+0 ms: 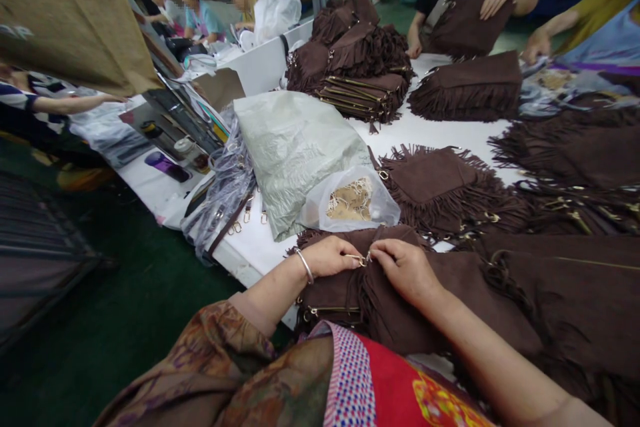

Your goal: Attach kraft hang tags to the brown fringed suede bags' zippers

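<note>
My left hand, with a silver bangle at the wrist, pinches a small gold-coloured metal clasp. Right beside it, my right hand is closed, thumb against fingertips, on something small and pale that I cannot make out. Both hands are over a dark brown fringed bag, whose gold zip shows below my left hand. Just beyond them lies a clear plastic bag of brown tags with white strings. Another fringed bag lies flat past my right hand.
A grey plastic sheet covers part of the white table. Plastic-wrapped straps lie at its left edge. Fringed bags are piled at the back and right. Across the table, a person's hand rests on a brown bag.
</note>
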Action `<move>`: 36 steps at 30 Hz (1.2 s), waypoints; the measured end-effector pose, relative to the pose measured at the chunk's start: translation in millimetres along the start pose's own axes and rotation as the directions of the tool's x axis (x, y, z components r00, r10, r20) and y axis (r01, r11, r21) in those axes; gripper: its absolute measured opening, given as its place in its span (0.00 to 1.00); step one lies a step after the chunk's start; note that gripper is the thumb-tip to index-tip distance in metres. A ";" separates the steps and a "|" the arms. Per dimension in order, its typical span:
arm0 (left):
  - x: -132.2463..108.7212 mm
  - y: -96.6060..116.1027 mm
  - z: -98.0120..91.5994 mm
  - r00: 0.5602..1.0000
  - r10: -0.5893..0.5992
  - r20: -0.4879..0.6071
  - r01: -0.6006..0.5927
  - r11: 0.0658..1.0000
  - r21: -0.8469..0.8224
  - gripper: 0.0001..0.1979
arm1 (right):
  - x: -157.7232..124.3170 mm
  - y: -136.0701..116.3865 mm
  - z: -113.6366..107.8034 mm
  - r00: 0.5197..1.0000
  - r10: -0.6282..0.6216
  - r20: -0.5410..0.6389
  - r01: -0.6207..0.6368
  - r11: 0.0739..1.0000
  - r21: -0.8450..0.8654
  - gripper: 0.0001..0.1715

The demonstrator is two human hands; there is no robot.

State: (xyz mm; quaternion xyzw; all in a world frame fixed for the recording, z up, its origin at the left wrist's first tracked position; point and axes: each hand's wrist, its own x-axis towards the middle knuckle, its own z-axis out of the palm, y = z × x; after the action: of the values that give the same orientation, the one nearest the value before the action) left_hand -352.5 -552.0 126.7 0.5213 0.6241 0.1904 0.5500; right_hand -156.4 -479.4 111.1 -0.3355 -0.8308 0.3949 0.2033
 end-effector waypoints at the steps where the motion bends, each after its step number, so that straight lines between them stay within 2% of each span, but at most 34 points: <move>1: 0.3 -0.8 0.0 1.000 -0.014 0.001 0.014 0.999 -0.051 0.13 | -1.9 -1.5 1.3 1.000 -0.010 -0.006 0.010 1.000 -0.001 0.08; 7: 2.5 -0.5 1.7 0.986 -0.138 0.091 0.156 0.956 -0.248 0.16 | -11.6 -5.8 6.6 0.999 -0.030 -0.035 0.030 0.999 0.017 0.07; 11: 2.3 2.1 0.5 0.984 -0.135 0.113 0.163 0.939 -0.301 0.17 | -15.9 -5.0 5.7 0.999 -0.035 -0.034 0.034 0.999 -0.015 0.07; 18: 1.8 2.2 -0.2 0.977 -0.160 0.143 0.202 0.912 -0.358 0.18 | -14.8 -10.9 3.9 0.999 -0.044 0.023 0.048 0.985 -0.168 0.08; 22: 2.9 0.6 0.2 0.973 -0.140 0.182 0.217 0.820 -0.530 0.20 | -12.5 -11.7 4.4 0.994 -0.089 0.059 0.098 0.979 -0.178 0.09; 25: 5.6 -0.7 0.9 0.961 -0.179 0.210 0.272 0.733 -0.623 0.21 | -12.9 -10.2 4.1 0.994 -0.086 0.066 0.095 0.986 -0.135 0.10; 31: 8.2 -3.9 1.4 0.932 -0.219 0.290 0.361 0.650 -0.669 0.11 | -17.5 -6.4 5.9 0.996 -0.057 0.065 0.066 0.988 -0.141 0.10; 36: 3.5 -2.7 4.3 0.922 -0.230 0.311 0.387 0.564 -0.730 0.15 | -20.6 -10.1 6.5 0.993 -0.098 0.059 0.105 0.987 -0.123 0.12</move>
State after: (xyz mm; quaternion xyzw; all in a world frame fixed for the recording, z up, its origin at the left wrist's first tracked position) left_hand -349.4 -551.5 121.4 0.1282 0.5083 0.2942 0.7992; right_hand -150.0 -502.3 113.7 -0.2945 -0.8750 0.3397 0.1797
